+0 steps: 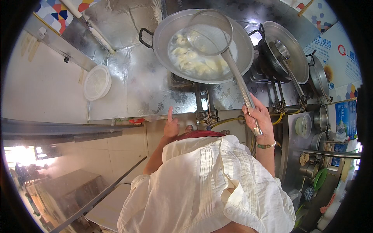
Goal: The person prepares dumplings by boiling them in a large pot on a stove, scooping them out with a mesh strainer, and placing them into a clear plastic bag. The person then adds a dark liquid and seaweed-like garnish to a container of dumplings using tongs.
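Note:
My right hand (258, 116) grips the metal handle of a wire-mesh skimmer (209, 32). The skimmer's round head is over a large two-handled metal wok (163, 58); whether it touches the liquid, I cannot tell. Pale dumplings (189, 61) lie in whitish liquid in the wok. My left hand (171, 126) holds nothing; it is near the counter's front edge with one finger extended.
A second wok (303, 64) with a metal ladle (282, 51) in it stands to the right. A white plastic basket (97, 83) sits at the left. Gas valves (207, 115) and a yellow hose (227, 121) run below the counter's front. Metal bowls (321, 116) stand at the right.

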Demonstrator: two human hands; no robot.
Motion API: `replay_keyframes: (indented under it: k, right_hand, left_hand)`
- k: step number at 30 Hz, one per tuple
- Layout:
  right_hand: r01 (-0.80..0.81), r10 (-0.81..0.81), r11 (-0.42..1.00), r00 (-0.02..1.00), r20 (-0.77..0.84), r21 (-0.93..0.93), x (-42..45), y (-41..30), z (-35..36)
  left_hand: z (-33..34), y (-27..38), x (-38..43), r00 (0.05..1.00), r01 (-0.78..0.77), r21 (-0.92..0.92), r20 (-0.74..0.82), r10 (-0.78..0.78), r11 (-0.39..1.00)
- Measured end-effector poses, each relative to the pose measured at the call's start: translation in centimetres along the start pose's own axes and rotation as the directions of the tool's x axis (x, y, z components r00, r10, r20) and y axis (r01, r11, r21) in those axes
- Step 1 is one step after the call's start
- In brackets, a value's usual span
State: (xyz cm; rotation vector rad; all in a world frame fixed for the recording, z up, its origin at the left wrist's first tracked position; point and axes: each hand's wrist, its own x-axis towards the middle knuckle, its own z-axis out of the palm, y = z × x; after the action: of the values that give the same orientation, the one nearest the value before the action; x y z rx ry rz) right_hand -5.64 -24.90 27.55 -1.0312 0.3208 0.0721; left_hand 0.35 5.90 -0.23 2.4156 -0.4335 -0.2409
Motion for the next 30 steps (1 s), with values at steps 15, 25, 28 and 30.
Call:
replay_keyframes:
  k: [15,25,28,30]
  right_hand:
    - [-0.027,-0.035,0.912,0.989,-0.143,-0.408,-2.4,-2.3,1.5]
    - [0.106,-0.235,0.838,0.956,-0.178,-0.535,-1.3,-0.1,-0.2]
    - [0.1,-0.237,0.849,0.949,-0.207,-0.518,-1.0,0.1,-0.2]
    - [0.1,-0.237,0.859,0.947,-0.215,-0.503,-0.9,0.1,-0.3]
  left_hand:
    - [-0.4,0.4,0.1,0.996,0.057,-0.001,0.062,-0.057,0.998]
    - [0.0,0.0,0.0,1.0,0.023,-0.051,-0.005,-0.023,0.998]
    - [-0.2,0.0,0.0,0.999,0.038,-0.052,0.021,-0.037,0.998]
    - [-0.2,0.0,-0.1,0.999,0.032,-0.048,0.02,-0.031,0.998]
